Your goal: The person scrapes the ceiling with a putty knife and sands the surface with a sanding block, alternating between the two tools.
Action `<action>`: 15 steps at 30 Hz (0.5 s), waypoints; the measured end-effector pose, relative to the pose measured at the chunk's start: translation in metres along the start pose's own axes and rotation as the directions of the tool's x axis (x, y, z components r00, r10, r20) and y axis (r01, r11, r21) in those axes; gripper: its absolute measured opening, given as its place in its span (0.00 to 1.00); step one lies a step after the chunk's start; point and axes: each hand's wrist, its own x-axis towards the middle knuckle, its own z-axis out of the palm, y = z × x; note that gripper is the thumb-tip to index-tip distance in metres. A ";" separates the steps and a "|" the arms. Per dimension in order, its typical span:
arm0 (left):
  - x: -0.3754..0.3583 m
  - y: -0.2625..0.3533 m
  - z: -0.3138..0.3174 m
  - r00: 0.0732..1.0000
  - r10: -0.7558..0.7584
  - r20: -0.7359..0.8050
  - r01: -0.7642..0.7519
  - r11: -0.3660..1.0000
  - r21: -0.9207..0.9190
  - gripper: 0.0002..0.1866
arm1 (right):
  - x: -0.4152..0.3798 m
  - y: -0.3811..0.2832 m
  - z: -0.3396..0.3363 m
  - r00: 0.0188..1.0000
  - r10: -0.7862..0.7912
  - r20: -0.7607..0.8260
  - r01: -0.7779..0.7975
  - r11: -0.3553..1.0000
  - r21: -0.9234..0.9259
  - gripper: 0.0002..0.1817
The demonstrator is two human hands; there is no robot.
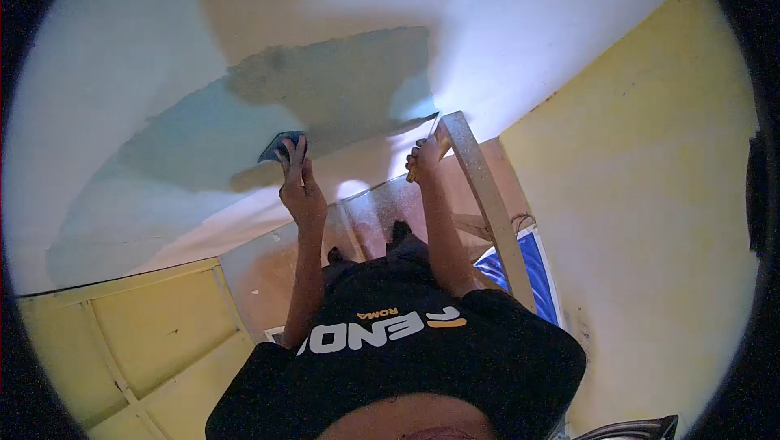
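Observation:
My left hand [299, 184] is raised to the pale wall [520, 42], fingers closed on a dark flat spreader-like piece [280, 146] that lies against the surface. A large grey-green patch [325, 91] with a ragged edge spreads across the wall around it. To the right, my right hand [424, 162] wraps round the yellowish handle of a thin tool [412, 175]. The tool's slim upper part points up at the wall, its tip close to the patch's lower right corner; its exact kind I cannot tell.
A wooden post [486, 196] slants down beside my right arm. Behind it sits a blue panel with a white edge [538, 273]. Yellow walls [642, 164] stand at the right, and a yellow framed panel [162, 322] at lower left. My feet [398, 233] are on a speckled board [370, 216].

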 end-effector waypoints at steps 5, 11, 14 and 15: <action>0.001 -0.004 -0.003 0.999 0.047 0.019 -0.046 0.999 -0.026 0.20 | -0.050 0.015 0.030 0.963 -0.265 -0.057 0.224 0.895 -0.387 0.27; 0.000 0.004 -0.008 1.000 0.006 0.027 -0.005 1.000 -0.017 0.19 | -0.039 0.014 0.021 0.932 -0.363 0.005 0.339 0.863 -0.375 0.26; 0.002 -0.001 -0.007 0.999 0.041 0.023 -0.040 0.999 -0.026 0.19 | 0.020 0.033 -0.003 0.819 -0.555 0.145 0.558 0.713 -0.424 0.23; 0.002 -0.003 -0.007 0.998 0.058 0.022 -0.057 0.998 -0.030 0.19 | 0.013 0.024 0.006 0.832 -0.551 0.066 0.522 0.735 -0.433 0.23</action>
